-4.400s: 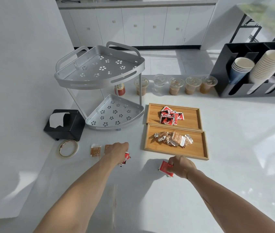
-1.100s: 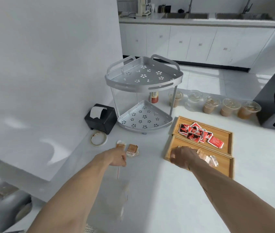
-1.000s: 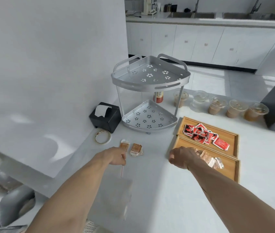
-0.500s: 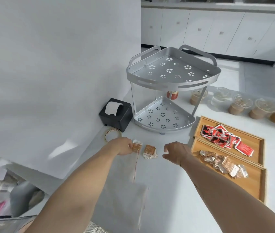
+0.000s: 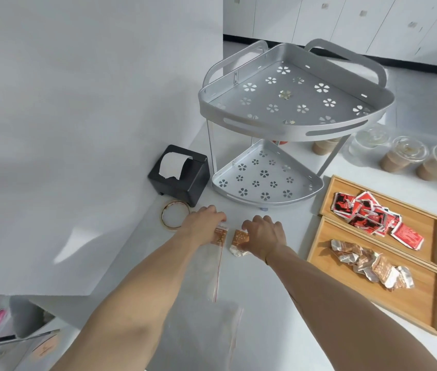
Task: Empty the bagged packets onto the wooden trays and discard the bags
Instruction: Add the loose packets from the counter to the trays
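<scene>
Right hand (image 5: 264,234) has reached the brown packet (image 5: 239,241), fingers curled

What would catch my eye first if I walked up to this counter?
Probably the two hands, the left hand and right hand, reaching for brown packets on the white counter, with a clear bag trailing from the left. To the right, two wooden trays hold packets, and behind the hands stands a silver corner rack.

You've got one head cam, wide-angle, looking forward and steeply down, close over the counter (image 5: 278,303) from its near edge.
</scene>
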`<action>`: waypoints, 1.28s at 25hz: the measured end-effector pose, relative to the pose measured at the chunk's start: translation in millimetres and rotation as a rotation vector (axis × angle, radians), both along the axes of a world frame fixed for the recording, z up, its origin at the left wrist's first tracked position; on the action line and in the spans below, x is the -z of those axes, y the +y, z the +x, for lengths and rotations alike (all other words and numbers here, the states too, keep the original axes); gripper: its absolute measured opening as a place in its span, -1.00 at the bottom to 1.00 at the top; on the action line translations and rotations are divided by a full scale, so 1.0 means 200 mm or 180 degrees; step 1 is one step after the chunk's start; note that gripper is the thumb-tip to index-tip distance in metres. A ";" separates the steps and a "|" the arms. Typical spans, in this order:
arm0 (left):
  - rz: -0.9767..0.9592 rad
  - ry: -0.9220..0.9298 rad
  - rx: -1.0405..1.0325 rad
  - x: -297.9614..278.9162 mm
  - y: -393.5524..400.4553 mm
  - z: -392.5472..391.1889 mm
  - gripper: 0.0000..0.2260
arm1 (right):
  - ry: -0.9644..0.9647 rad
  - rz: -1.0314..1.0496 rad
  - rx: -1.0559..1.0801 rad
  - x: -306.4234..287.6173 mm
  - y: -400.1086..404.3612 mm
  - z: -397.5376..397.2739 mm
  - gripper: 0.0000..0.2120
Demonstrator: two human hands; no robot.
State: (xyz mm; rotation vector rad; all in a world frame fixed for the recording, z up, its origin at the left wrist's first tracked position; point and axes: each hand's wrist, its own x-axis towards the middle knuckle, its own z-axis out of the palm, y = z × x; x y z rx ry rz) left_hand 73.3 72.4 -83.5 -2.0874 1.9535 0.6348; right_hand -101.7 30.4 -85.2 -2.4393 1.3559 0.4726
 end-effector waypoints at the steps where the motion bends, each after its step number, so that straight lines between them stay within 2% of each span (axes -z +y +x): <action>1: -0.0014 -0.0021 0.0049 0.01 0.00 0.00 -0.55 | -0.0038 -0.0033 0.0036 0.02 0.01 0.01 -0.56; 6: -0.0122 0.0189 -0.0209 0.03 0.00 0.01 -0.72 | -0.0339 -0.0023 0.0251 0.02 0.03 0.04 -0.74; 9: -0.0037 0.0420 -0.0430 0.01 0.00 0.01 -0.79 | -0.0738 0.0444 0.0627 -0.02 0.02 0.00 -0.82; 12: 0.0056 0.0812 -0.0681 -0.07 -0.05 0.00 -0.82 | -0.1136 0.0903 0.0938 -0.08 -0.01 -0.08 -0.85; 15: -0.0016 0.1162 -0.0858 -0.14 -0.10 -0.04 -0.79 | -0.1440 0.0947 0.1337 -0.14 -0.05 -0.20 -0.85; 18: 0.0063 0.1284 -0.0673 -0.18 -0.12 -0.16 -0.74 | -0.1281 0.0890 0.1501 -0.15 -0.06 -0.35 -0.74; 22: 0.0321 0.0944 -0.0300 -0.13 -0.08 -0.33 -0.71 | -0.0861 0.0992 0.1565 -0.11 0.05 -0.54 -0.71; 26: 0.0558 0.0831 -0.0517 -0.04 -0.01 -0.40 -0.46 | -0.0534 0.1042 0.1475 -0.02 0.21 -0.68 -0.68; 27: 0.0533 0.0735 -0.0510 -0.03 0.00 -0.42 -0.48 | -0.0511 0.1034 0.1492 -0.01 0.25 -0.70 -0.69; 30: 0.0194 0.0458 -0.0506 -0.01 0.07 -0.47 -0.73 | -0.0387 0.0870 0.1470 0.00 0.32 -0.76 -0.68; 32: -0.0002 0.0273 -0.0555 0.00 0.12 -0.48 -0.75 | -0.0299 0.0733 0.1469 -0.01 0.36 -0.79 -0.68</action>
